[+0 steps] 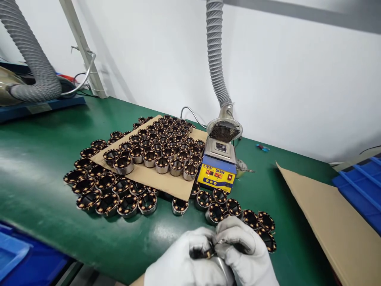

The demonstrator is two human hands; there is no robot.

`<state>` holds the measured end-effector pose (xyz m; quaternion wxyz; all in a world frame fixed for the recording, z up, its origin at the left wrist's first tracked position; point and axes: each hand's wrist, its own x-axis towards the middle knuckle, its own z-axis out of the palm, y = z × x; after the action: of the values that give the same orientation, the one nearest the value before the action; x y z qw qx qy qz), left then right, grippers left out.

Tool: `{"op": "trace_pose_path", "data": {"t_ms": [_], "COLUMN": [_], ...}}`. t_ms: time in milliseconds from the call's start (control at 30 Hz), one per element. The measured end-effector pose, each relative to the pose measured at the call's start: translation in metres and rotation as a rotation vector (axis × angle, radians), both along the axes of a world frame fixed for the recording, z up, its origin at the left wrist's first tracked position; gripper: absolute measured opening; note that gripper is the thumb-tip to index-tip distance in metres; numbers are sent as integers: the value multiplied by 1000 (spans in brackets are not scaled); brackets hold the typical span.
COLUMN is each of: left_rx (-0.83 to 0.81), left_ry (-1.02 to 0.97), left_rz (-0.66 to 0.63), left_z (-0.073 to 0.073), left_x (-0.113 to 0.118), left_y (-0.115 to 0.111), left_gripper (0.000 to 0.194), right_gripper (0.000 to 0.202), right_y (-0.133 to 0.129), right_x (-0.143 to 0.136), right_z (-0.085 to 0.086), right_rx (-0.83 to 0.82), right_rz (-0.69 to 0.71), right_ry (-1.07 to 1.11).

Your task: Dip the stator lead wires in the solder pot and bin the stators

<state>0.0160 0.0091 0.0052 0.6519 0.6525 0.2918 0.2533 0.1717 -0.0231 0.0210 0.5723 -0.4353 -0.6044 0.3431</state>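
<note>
Both hands wear white gloves and meet low in the head view, in front of the bench. My left hand (184, 258) is wrapped round a motor stator (222, 267), a silver ring with a dark, copper-wound inside. Most of that stator is hidden by the gloves. At its rim my right hand (245, 252) is closed in a pinch; whatever lies between those fingertips is too small to make out. Just beyond the fingers stand several loose stators (214, 213) on the green bench (143, 242).
Many stators stand on a cardboard sheet (157, 184), with more below and around it. A yellow-and-blue solder pot (216, 176) with lit red digits sits beneath an extraction hose (214, 47). Cardboard (327, 214) and a blue crate (363, 190) lie right; another blue bin (14, 250) is lower left.
</note>
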Motion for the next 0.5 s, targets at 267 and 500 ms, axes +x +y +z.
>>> {"op": "trace_pose_path", "data": {"t_ms": [267,500], "left_rx": [-383,86], "left_ry": [-301,-33], "left_rz": [-157,187], "left_z": [-25,-6], "left_x": [4,5], "left_y": [-1,9], "left_gripper": [58,12], "right_gripper": [15,58], "right_y": [7,-11], "right_x": [15,-4], "right_z": [3,-40], "right_rx": [-70,-508], "right_rz": [-110,-4], "right_ry": [904,672]}}
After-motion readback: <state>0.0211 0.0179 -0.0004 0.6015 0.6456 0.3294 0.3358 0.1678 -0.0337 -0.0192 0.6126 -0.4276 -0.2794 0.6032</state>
